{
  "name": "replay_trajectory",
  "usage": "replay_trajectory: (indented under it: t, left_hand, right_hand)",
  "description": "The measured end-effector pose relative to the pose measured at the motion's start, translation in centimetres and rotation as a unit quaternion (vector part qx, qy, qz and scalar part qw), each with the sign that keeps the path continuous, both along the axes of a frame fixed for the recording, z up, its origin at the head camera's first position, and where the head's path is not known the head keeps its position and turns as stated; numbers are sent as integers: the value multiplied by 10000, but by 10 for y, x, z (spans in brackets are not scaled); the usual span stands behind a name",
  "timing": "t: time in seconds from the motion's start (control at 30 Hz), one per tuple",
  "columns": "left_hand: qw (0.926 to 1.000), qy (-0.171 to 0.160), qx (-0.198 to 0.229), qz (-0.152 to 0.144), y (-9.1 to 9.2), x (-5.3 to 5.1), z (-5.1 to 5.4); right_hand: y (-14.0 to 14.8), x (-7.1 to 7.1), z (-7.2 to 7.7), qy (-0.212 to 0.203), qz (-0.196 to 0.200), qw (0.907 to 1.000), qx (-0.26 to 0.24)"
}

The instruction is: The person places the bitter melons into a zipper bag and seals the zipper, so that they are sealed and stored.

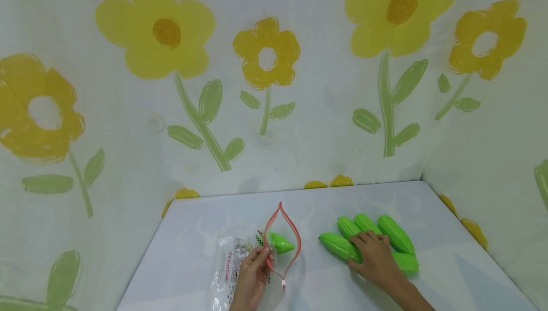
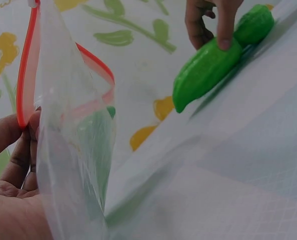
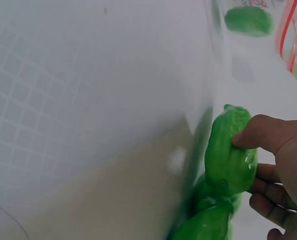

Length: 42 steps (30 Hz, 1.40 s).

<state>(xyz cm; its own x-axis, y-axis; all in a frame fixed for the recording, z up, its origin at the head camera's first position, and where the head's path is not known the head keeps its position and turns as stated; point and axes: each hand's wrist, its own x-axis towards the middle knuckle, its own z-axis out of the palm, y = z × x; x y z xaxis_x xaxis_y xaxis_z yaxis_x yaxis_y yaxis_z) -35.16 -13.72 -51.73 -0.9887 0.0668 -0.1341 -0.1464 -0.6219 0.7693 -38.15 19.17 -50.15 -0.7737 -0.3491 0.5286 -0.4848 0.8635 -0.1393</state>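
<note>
My left hand pinches the red zip edge of a clear printed zip bag. The bag's mouth gapes toward the right, and a shiny green cucumber shows through it, inside the bag. To the right, my right hand grips the leftmost cucumber of a group. Its thumb lies on the cucumber in the right wrist view, the other fingers on the far side. Several more cucumbers lie close around that hand, partly hidden by it.
The cucumbers and bag are on a white table. Behind it and at both sides hangs a pale cloth printed with yellow flowers. A small white zip slider sits at the near end of the red zip.
</note>
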Motion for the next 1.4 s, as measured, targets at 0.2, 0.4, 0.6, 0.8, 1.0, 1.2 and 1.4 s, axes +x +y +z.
replay_trajectory:
  t: [0.2,0.4,0.6,0.8,1.0,1.2,1.4]
  left_hand:
    - [10000,38,9,52,2,0,-1]
    - [10000,40,16,68,5,1,0]
    - [9998,188,8,75,4,0,1]
    - [9994,349,-16,56,1,-2,1]
    - [9994,324,-109,77,0,0,0]
    - [9997,214,-143,54,0,4,-3]
    - [9991,419,-47,15,5,2,-4]
  right_hand:
    - [3,-2,12,186,206,9996,-105]
    - [4,-3,32,227,336,9990,-186]
    - [-2,-3,51,171,538,9981,-236]
    - [-11,-1,61,134,793,9961,-363]
    - [-16,0,66,141,929,9944,-475]
    - [-21,3,71,98,1049,9932,-486]
    - [-27,3,80,53,1284,9907,-456]
